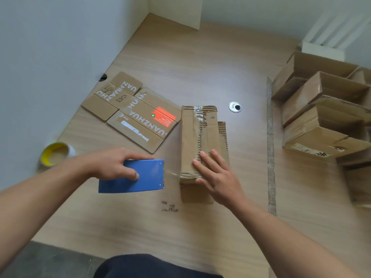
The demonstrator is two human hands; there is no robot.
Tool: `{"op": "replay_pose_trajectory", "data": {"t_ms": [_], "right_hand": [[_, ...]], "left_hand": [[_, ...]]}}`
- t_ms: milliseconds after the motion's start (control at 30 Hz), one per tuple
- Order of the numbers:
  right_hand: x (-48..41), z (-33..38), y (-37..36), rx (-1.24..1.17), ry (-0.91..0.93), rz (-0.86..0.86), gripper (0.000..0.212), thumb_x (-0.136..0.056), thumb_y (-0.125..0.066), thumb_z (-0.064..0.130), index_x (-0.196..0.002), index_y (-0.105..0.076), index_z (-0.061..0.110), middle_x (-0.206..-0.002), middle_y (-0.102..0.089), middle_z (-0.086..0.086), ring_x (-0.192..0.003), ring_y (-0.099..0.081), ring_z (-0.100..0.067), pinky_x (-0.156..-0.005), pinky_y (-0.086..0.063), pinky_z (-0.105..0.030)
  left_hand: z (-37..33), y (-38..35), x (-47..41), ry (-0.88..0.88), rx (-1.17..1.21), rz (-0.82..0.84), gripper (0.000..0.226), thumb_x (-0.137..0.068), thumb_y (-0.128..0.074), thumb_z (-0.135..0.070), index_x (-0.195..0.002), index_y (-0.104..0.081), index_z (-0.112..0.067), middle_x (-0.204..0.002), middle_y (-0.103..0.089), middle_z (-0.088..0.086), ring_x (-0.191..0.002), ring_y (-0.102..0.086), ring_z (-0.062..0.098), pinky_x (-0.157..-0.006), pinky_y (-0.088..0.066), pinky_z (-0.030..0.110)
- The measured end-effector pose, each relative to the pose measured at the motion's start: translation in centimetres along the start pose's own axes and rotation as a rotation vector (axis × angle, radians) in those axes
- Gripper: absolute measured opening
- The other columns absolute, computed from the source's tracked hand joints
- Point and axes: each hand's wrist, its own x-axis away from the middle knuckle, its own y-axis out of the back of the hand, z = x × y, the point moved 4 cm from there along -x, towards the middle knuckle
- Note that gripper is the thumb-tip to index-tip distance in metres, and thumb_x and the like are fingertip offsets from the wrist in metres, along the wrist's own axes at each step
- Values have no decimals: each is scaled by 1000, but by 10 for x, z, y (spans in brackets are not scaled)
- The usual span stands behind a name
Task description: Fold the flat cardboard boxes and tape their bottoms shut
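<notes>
Right hand [217, 176] lies with straight fingers [208, 163] on the folded brown cardboard box [190, 137] (taped seam upward) on the wooden table [200, 227]. Left of this box, left hand [114, 163] grips a blue tape dispenser [140, 177]; flat printed cardboard [140, 119] lies beyond.

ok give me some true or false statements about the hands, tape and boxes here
1. The left hand grips the blue tape dispenser. True.
2. The right hand is lifted clear of the folded box. False: its straight fingers press on the box.
3. The flat box with the orange label lies left of the folded box. True.
4. The tape roll sits on the folded box. False: it rests on the table.
5. Assembled boxes stand at the right. True.
</notes>
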Motion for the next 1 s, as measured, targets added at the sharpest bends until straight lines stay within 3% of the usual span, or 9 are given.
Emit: {"op": "replay_pose_trajectory", "data": {"t_ms": [100,200,400,500,567,733,833,1000], "right_hand": [[1,-2,-1,-21,-24,25,53,-103,-32,58,-143,-52,29,-152,-45,2,-148,-27,-27,-119,-25,-35],[2,-2,0,-39,-32,43,55,-102,-31,59,-145,-49,29,-154,-41,5,-149,-24,-25,-120,-22,-32],[0,-1,0,-56,-66,87,58,-101,-29,62,-144,-50,30,-154,-40,8,-150,-19,-22,-120,-17,-29],[-1,-1,1,-74,-116,125,61,-99,-24,67,-144,-49,34,-155,-37,11,-151,-12,-15,-120,-14,-26],[-3,1,3,-81,-145,126,64,-98,-23,69,-143,-51,34,-155,-39,10,-151,-11,-13,-119,-18,-28],[-18,22,11,-98,-268,54,68,-90,-32,77,-122,-68,28,-139,-57,1,-142,-32,-26,-108,-41,-48],[-31,40,12,-42,-475,202,56,-84,-43,76,-118,-58,35,-134,-46,11,-141,-24,-18,-103,-38,-49],[-34,47,13,-38,-534,185,42,-87,-52,69,-118,-54,42,-126,-40,13,-132,-25,-14,-101,-35,-48]], "left_hand": [[-4,-3,-14,52,-74,-6,72,-66,-54,-54,-136,-39,-64,-131,-56,-16,-112,-54,10,-99,-45,34],[-15,-7,-29,85,-161,-37,67,-79,-59,-48,-141,-36,-58,-132,-55,-7,-109,-52,16,-94,-46,33],[-33,-8,-39,97,-255,-104,66,-83,-59,-45,-141,-33,-60,-118,-57,-4,-102,-48,19,-89,-49,36],[-43,-9,-40,103,-290,-137,67,-81,-56,-44,-141,-32,-61,-122,-58,-5,-107,-53,22,-89,-50,39],[-49,-10,-38,121,-293,-158,67,-81,-54,-42,-142,-32,-60,-125,-59,-4,-108,-54,23,-87,-50,38],[-68,-16,-28,180,-346,-239,60,-84,-49,-39,-140,-37,-56,-118,-62,-2,-98,-56,24,-74,-44,33],[-80,-23,-24,228,-355,-289,45,-84,-48,-36,-128,-50,-46,-103,-62,-1,-86,-54,25,-67,-40,31],[-89,-32,-17,256,-405,-367,35,-87,-48,-31,-122,-50,-35,-89,-56,1,-83,-50,28,-66,-36,33]]}}
